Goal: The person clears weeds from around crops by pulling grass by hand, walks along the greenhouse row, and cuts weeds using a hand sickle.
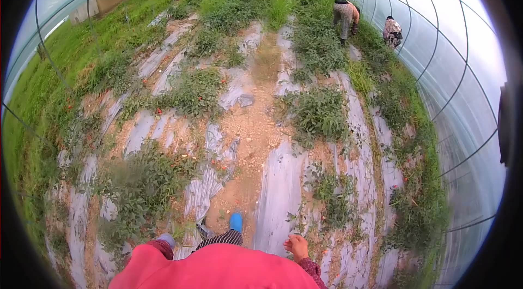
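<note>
Grip of the right hand (297,246) near grey sheeting (279,193) is half-curled, contents unclear; left hand (166,240), cannot tell.

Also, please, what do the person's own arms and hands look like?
Both sleeves are dark maroon with small pale specks. The right hand is bare. At the left hand something grey-blue shows, perhaps a glove; it is too small to tell.

pink top (220,270) cut off below

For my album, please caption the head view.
Blue shoe on bare soil path between plastic-covered planting rows.
</note>
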Available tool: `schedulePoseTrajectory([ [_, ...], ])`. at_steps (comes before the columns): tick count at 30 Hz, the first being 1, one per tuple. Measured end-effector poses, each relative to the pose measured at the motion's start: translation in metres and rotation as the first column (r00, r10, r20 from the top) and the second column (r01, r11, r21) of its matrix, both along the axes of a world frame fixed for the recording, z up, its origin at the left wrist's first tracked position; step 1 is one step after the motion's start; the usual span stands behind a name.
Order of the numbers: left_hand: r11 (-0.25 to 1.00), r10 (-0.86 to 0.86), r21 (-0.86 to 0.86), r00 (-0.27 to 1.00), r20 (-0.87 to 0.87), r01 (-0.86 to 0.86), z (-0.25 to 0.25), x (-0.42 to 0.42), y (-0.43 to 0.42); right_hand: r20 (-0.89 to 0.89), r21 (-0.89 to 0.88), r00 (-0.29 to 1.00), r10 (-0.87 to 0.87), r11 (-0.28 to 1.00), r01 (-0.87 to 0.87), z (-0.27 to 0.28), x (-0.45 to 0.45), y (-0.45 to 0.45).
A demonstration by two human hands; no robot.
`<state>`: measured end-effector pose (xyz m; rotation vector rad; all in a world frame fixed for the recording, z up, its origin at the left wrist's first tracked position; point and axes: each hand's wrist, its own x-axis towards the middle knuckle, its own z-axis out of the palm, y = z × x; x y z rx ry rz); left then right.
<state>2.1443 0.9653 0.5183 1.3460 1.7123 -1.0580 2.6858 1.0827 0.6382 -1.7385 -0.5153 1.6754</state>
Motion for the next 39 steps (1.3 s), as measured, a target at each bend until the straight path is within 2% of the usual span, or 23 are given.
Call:
schedulePoseTrajectory([
  [1,0.991,0.135,0.027,0.990,-0.045,-0.134,-0.007,-0.019,0.017,-0.013,0.025,1.000,-0.022,0.999,0.022,0.006,-0.004,0.023],
  [2,0.933,-0.253,-0.225,0.957,0.140,0.279,-0.010,-0.038,0.040,0.002,0.026,0.998,-0.063,0.998,0.063,0.018,-0.008,0.042],
  [5,0.984,-0.173,-0.048,0.985,0.000,0.173,-0.011,-0.047,0.124,0.023,0.015,0.997,-0.071,0.997,0.071,0.023,0.006,0.072],
  [6,0.990,0.059,0.130,0.998,-0.009,-0.058,0.012,-0.032,0.155,0.030,0.005,0.993,-0.112,0.994,0.112,0.015,0.016,0.076],
  [7,0.912,0.286,0.301,0.958,0.024,-0.280,0.038,-0.011,0.190,0.073,-0.006,0.984,-0.162,0.987,0.163,0.009,0.026,0.080],
  [9,0.958,0.009,0.286,1.000,0.022,-0.015,0.045,0.007,0.252,0.161,-0.019,0.953,-0.256,0.965,0.262,0.000,0.047,0.092],
  [11,0.867,0.190,0.444,0.974,0.123,-0.225,0.070,0.047,0.306,0.088,-0.002,0.917,-0.388,0.921,0.390,-0.011,0.070,0.110],
  [12,0.867,0.169,0.447,0.974,0.153,-0.221,0.077,0.062,0.334,0.054,-0.003,0.891,-0.450,0.892,0.451,-0.016,0.082,0.120],
  [14,0.876,0.128,0.435,0.969,0.213,-0.211,0.083,0.086,0.370,0.048,-0.055,0.908,-0.417,0.906,0.419,-0.026,0.100,0.147],
  [15,0.879,0.159,0.419,0.968,0.196,-0.229,0.081,0.094,0.383,0.039,-0.071,0.916,-0.400,0.913,0.402,-0.028,0.109,0.166],
  [16,0.873,0.188,0.418,0.965,0.183,-0.249,0.078,0.104,0.409,0.090,-0.125,0.887,-0.454,0.878,0.462,-0.032,0.113,0.189],
  [18,0.862,0.259,0.415,0.956,0.135,-0.292,0.071,0.111,0.436,0.094,-0.136,0.928,-0.359,0.919,0.370,-0.043,0.127,0.229],
  [19,0.874,0.237,0.409,0.964,0.117,-0.264,0.069,0.111,0.447,0.097,-0.144,0.946,-0.309,0.936,0.321,-0.050,0.136,0.250],
  [22,0.900,0.173,0.389,0.981,0.092,-0.196,0.099,0.127,0.488,-0.040,-0.111,0.946,-0.322,0.942,0.316,-0.067,0.161,0.313],
  [23,0.898,0.169,0.396,0.981,0.092,-0.192,0.094,0.126,0.492,0.073,-0.093,0.975,-0.212,0.971,0.218,-0.048,0.163,0.337],
  [25,0.939,-0.016,0.344,0.999,0.035,0.003,0.064,0.110,0.498,0.079,-0.106,0.986,-0.150,0.982,0.158,-0.017,0.171,0.386],
  [26,0.945,-0.012,0.327,0.999,0.051,-0.005,0.062,0.110,0.501,0.114,-0.106,0.985,-0.130,0.984,0.142,-0.010,0.176,0.409],
  [28,0.949,0.020,0.312,0.997,0.075,-0.043,0.061,0.112,0.503,0.160,-0.115,0.983,-0.092,0.987,0.111,-0.010,0.191,0.446],
  [32,0.948,0.216,0.242,0.976,-0.012,-0.206,0.076,0.114,0.502,0.178,-0.136,0.980,-0.089,0.984,0.114,-0.013,0.198,0.516],
  [35,0.864,0.472,0.206,0.882,-0.008,-0.460,0.079,0.109,0.519,0.215,-0.129,0.975,-0.054,0.988,0.083,-0.006,0.175,0.567],
  [36,0.957,0.260,0.140,0.965,-0.021,-0.254,0.062,0.097,0.523,0.211,-0.125,0.977,-0.041,0.990,0.068,-0.005,0.164,0.583],
  [37,0.990,0.111,0.087,0.994,-0.001,-0.110,0.044,0.089,0.527,0.209,-0.114,0.977,-0.033,0.992,0.058,-0.006,0.152,0.596],
  [39,0.981,-0.195,0.013,0.979,0.058,0.195,0.020,0.075,0.563,0.221,-0.133,0.975,0.011,0.991,0.019,-0.019,0.128,0.619],
])
